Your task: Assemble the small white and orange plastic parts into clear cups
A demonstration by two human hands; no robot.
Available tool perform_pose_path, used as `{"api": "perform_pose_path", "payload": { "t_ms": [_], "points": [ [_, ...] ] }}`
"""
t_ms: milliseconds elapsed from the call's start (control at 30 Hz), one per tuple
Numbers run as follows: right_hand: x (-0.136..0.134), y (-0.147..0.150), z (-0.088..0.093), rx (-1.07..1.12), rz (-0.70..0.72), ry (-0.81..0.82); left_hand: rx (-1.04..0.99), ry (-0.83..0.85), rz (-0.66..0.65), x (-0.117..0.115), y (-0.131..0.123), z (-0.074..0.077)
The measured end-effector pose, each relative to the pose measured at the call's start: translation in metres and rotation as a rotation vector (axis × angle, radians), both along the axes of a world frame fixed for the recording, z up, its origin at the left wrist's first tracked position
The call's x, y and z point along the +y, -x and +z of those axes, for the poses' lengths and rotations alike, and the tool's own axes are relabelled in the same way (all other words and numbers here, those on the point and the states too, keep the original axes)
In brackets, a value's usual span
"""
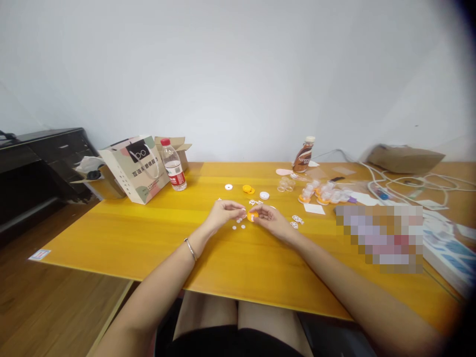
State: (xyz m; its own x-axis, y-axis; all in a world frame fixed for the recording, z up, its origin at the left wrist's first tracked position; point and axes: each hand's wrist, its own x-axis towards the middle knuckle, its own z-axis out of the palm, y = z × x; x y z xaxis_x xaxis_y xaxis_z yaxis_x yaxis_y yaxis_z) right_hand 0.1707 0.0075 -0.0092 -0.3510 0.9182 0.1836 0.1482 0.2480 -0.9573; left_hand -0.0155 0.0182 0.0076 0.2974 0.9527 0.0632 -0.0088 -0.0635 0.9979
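My right hand (pixel 270 219) grips a small round orange piece (pixel 253 216) between thumb and fingers, above the middle of the table. Close by on its left, my left hand (pixel 225 212) is closed in a pinch. Whatever its fingertips hold is too small to make out. Small white discs (pixel 234 228) lie just under the fingers. White cut-out pieces (pixel 296 218) rest to the right of my right hand. Beyond the hands are a yellow-orange round part (pixel 248 189), a white ring (pixel 228 187) and a thicker white round part (pixel 264 195).
At left stand a paper bag (pixel 139 171), a red-capped water bottle (pixel 174 168) and cardboard boxes. A brown drink bottle (pixel 304 154) is at the back. Clear plastic and orange parts (pixel 323 192), white cables (pixel 401 179) and a blurred-out patch (pixel 386 235) occupy the right.
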Motion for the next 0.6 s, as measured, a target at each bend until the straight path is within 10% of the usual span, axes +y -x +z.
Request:
{"api": "perform_pose_path", "payload": {
  "t_ms": [600],
  "points": [
    [0.0017,0.0018,-0.0037,0.039,-0.027,-0.006,0.262,-0.215,0.056,0.0,-0.0094,-0.0073]
  ]
}}
